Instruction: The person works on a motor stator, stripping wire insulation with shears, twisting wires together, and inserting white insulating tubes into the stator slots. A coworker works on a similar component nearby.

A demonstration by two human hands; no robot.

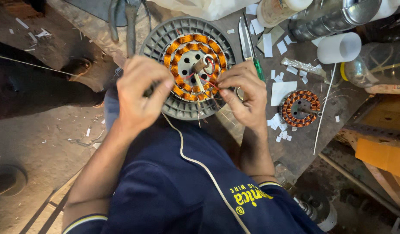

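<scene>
Cluttered workbench [295,149] is lying under everything while I am steadying the grey motor housing [159,43] by its rim with my left hand [141,93], closed around it, and pinching thin lead wires [204,89] over the copper winding [182,45] with my right hand [245,93], keeping them taut.

Left hand [141,93] curled against the near-left rim of a round grey finned motor housing [165,37], fingers bent over its edge. Right hand [245,93] at the near-right side, fingertips pinching thin wires beside the copper winding ring [185,45] around the central shaft [201,65]. Second, smaller copper-wound stator [300,108] lying apart on the bench [295,147], among scattered white paper scraps [280,91]. Green-handled screwdriver [256,65] just beside the housing. White roll [338,47] and metal cans [328,17] farther back.
</scene>
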